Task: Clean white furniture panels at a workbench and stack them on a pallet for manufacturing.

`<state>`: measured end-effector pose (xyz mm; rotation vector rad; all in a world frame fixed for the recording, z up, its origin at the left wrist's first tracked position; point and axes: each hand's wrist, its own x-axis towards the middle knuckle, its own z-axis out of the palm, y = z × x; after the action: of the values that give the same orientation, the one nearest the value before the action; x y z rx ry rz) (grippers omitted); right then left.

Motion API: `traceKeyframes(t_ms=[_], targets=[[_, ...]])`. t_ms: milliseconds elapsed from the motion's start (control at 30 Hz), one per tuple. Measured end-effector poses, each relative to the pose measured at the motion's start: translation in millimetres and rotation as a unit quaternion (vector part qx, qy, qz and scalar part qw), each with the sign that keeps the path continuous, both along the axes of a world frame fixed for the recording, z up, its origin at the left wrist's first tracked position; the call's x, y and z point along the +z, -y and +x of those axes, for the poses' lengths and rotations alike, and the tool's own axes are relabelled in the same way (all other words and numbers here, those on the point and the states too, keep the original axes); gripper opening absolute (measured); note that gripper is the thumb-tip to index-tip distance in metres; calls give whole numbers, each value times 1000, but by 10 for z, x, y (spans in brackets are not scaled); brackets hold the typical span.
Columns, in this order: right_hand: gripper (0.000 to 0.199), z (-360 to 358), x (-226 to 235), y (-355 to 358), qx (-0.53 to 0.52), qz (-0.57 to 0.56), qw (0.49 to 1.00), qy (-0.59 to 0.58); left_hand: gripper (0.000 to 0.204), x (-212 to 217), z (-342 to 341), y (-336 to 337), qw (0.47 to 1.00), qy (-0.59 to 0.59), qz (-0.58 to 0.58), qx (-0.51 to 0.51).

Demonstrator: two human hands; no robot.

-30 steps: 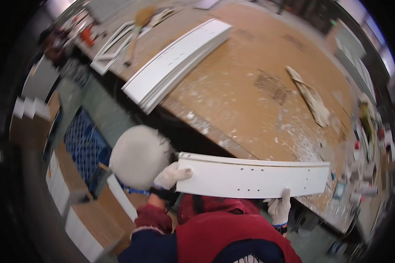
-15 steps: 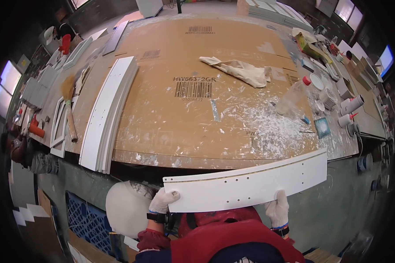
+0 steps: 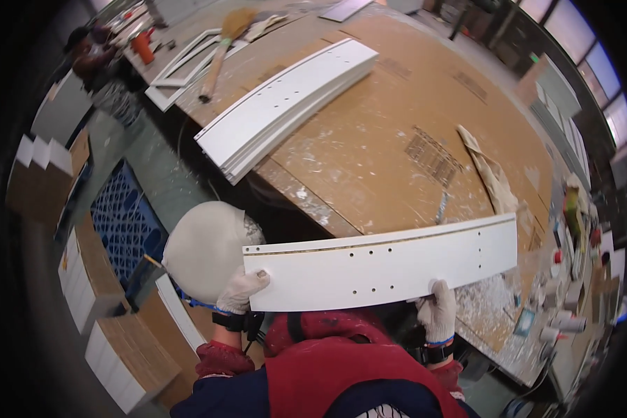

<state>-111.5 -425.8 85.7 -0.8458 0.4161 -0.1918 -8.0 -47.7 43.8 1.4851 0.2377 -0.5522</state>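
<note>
Both gloved hands, left hand (image 3: 240,291) and right hand (image 3: 439,311), gripped the long white panel (image 3: 383,268) by its lower edge, held level above the workbench (image 3: 397,139). It appeared stiff, light, chip-prone; end holds suited it.

You are looking down on a long tabletop (image 3: 397,132) covered in brown cardboard sheets, dusted with white debris near its right end. A stack of white curved panels (image 3: 285,104) lies on it. To your left, a blue crate (image 3: 122,223) and cardboard boxes (image 3: 42,174) stand on the grey-green floor (image 3: 146,167). Windows (image 3: 571,42) brighten the upper right.
</note>
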Motion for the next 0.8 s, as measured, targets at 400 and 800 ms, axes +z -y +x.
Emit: traceKeyframes(t_ms=[400,800], targets=[[47,2467,60,-519,196,-19,980,13,24,106,587,-875,966,48,239,88],[43,3094,-45,-383,37,29,998,-51,32,424,1291,-734,991,-120,-60,-15]])
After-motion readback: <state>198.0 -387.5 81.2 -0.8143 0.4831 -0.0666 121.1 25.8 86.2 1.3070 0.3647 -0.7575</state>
